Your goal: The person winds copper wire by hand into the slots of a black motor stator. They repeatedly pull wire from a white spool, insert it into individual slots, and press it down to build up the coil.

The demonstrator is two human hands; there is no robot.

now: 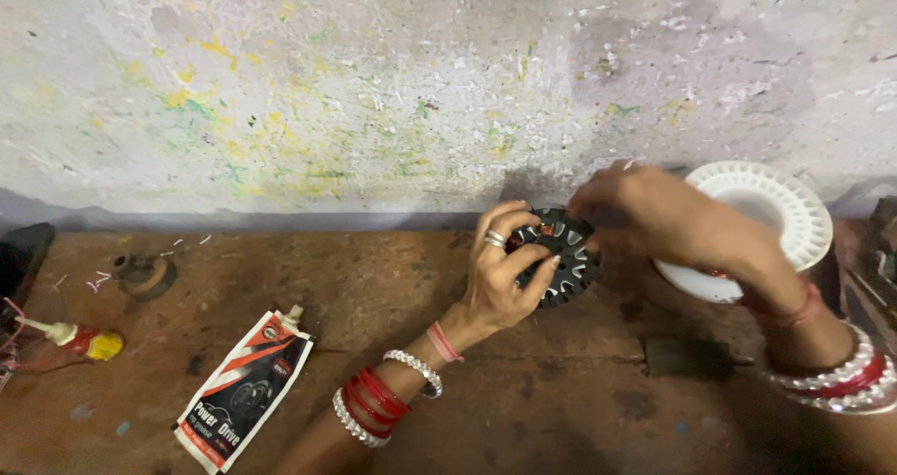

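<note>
— Where do things stand on your feed?

— I see the left hand (505,274) closed around a black slotted disc (563,255), thumb and fingers pinching its rim, holding it up just in front of the wall near the back edge of the workbench (420,344). Something small and orange-red sits at the disc's upper left, under the fingertips.

— And the other hand?

— The right hand (654,215) reaches over the disc's top edge, fingers curled; I cannot tell whether it grips anything. Behind its wrist lies a white ribbed spool (780,204) by the right back corner.

— How far along?

— I judge it mid-way: the disc is in hand and being worked on, nothing is set down finished. A glue pouch (245,386) lies toward the front left, a small capped bottle (75,340) at the left edge, both untouched
</note>
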